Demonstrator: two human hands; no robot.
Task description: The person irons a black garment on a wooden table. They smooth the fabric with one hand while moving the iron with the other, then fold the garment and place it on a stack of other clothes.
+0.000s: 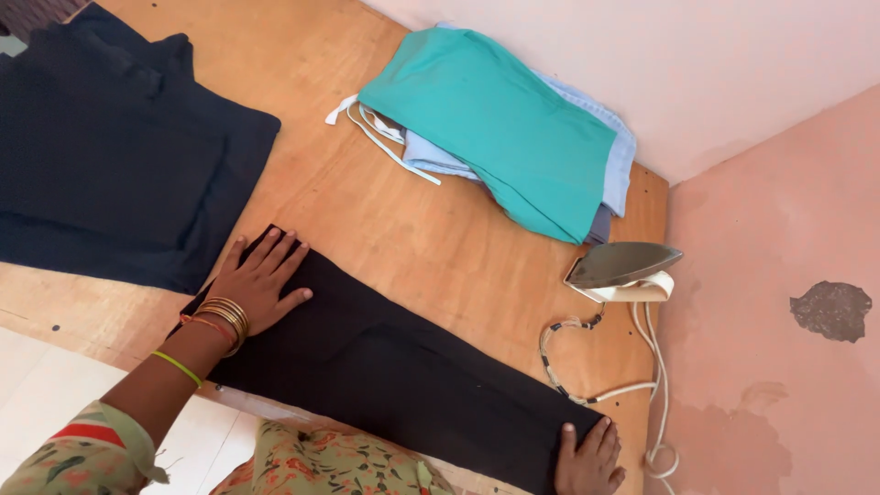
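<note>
A long folded black garment (394, 367) lies across the near edge of the wooden table (431, 238). My left hand (259, 280) rests flat on its left end, fingers spread, with gold and red bangles on the wrist. At the bottom edge of the view, my right hand (588, 458) presses flat on the garment's right end. Neither hand grips the cloth.
A stack of dark folded cloth (110, 156) lies at the far left. A teal garment on light blue clothes (504, 128) sits at the back. An iron (623, 270) stands on its end at the right, its cord (596, 385) trailing near the pink wall (779, 321).
</note>
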